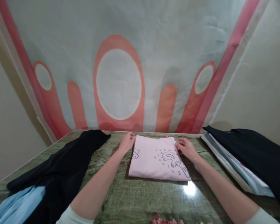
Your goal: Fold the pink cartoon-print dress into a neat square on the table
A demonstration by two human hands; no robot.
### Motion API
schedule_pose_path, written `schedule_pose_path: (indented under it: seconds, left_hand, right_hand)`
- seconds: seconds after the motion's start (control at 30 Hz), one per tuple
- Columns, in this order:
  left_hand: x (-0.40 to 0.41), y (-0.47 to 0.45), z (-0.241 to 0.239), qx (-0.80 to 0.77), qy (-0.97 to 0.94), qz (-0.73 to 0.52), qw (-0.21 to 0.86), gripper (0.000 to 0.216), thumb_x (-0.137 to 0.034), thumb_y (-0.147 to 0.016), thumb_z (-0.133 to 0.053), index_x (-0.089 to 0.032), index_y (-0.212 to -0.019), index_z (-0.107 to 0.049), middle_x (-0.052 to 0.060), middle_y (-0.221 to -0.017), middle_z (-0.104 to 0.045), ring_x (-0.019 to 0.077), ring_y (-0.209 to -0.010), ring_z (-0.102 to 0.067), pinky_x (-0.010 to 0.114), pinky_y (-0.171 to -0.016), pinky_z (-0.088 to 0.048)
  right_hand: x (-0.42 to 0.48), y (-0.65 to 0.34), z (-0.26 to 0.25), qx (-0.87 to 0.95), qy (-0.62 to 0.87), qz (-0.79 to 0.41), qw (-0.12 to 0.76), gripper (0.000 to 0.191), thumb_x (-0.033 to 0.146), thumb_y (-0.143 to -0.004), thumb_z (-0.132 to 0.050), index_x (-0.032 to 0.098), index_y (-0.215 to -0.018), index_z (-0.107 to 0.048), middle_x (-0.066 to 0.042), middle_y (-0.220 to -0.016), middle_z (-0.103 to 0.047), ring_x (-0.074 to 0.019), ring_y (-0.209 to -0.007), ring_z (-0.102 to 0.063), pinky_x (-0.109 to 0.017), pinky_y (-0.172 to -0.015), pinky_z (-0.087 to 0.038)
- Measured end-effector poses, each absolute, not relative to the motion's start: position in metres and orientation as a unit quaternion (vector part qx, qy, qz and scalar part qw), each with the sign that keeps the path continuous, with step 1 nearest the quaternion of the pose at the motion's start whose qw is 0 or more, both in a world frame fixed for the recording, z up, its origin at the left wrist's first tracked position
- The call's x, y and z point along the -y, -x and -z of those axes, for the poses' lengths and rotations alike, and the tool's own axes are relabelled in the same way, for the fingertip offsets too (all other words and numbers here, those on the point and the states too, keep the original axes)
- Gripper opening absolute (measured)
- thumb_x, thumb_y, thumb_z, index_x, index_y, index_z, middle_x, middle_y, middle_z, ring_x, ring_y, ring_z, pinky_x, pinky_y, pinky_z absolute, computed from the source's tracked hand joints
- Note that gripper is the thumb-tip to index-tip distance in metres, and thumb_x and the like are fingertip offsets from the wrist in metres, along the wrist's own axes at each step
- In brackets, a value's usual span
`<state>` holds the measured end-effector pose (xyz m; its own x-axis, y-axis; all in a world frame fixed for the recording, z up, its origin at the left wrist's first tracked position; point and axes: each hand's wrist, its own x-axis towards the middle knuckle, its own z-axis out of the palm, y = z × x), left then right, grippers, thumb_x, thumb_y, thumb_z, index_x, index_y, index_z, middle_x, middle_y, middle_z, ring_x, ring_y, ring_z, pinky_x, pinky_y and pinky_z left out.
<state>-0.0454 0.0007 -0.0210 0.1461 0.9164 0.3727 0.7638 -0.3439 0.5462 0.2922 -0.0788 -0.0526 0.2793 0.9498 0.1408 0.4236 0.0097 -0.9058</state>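
Note:
A pale pink garment (151, 163), folded into a flat rectangle, lies on the table in front of me. Dark line drawings of animals and scattered letters are printed on it. My left hand (126, 143) is at its far left corner, fingers partly bent and pointing toward the edge. By the far right corner, my right hand (186, 148) has its fingers apart, with the tips at the garment's side. Neither hand shows cloth gripped between its fingers.
On the left, a loose black garment (70, 161) lies beside light blue cloth (20, 203). A stack of folded clothes (233, 165) sits on the right, topped by a black garment (254, 152). The green patterned table (130, 199) meets a wall covering (151, 62) behind.

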Motion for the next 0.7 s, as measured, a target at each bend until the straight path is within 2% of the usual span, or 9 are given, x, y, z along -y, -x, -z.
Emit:
schedule_pose_path:
  seconds: [0.13, 0.33, 0.5, 0.7]
  left_hand:
    - [0.006, 0.036, 0.022, -0.560, -0.746, -0.322, 0.162, 0.022, -0.028, -0.082, -0.052, -0.015, -0.099, -0.055, 0.002, -0.070, -0.064, 0.0170, -0.067, -0.060, 0.025, -0.062, -0.041]
    - [0.011, 0.030, 0.018, -0.521, -0.748, -0.346, 0.222, 0.033, -0.026, -0.078, -0.054, -0.014, -0.108, -0.053, 0.002, -0.074, -0.063, 0.0150, -0.063, -0.058, 0.024, -0.058, -0.043]
    - [0.016, 0.027, 0.014, -0.451, -0.784, -0.378, 0.196, 0.024, -0.025, -0.081, -0.046, -0.015, -0.096, -0.062, 0.005, -0.094, -0.065, 0.0170, -0.085, -0.059, 0.027, -0.077, -0.045]
    - [0.021, 0.030, 0.026, -0.482, -0.805, -0.329, 0.109, 0.024, -0.019, -0.081, -0.044, -0.016, -0.092, -0.064, 0.007, -0.094, -0.063, 0.0187, -0.092, -0.057, 0.030, -0.086, -0.042]
  right_hand:
    - [0.074, -0.293, 0.055, 0.540, 0.646, -0.248, 0.479, 0.028, 0.035, -0.079, -0.052, 0.015, -0.099, -0.053, -0.004, -0.067, -0.064, -0.0164, -0.055, -0.060, -0.024, -0.044, -0.042]
    - [0.072, -0.288, 0.060, 0.578, 0.683, -0.136, 0.427, 0.034, 0.034, -0.075, -0.055, 0.016, -0.104, -0.053, -0.003, -0.073, -0.065, -0.0182, -0.066, -0.061, -0.028, -0.058, -0.042]
    - [0.075, -0.285, 0.058, 0.581, 0.682, -0.114, 0.430, 0.033, 0.033, -0.077, -0.051, 0.018, -0.106, -0.051, -0.002, -0.075, -0.065, -0.0164, -0.065, -0.059, -0.027, -0.059, -0.040]
    - [0.082, -0.281, 0.052, 0.592, 0.693, -0.100, 0.400, 0.028, 0.029, -0.078, -0.049, 0.019, -0.104, -0.051, 0.000, -0.071, -0.064, -0.0162, -0.067, -0.058, -0.025, -0.059, -0.036]
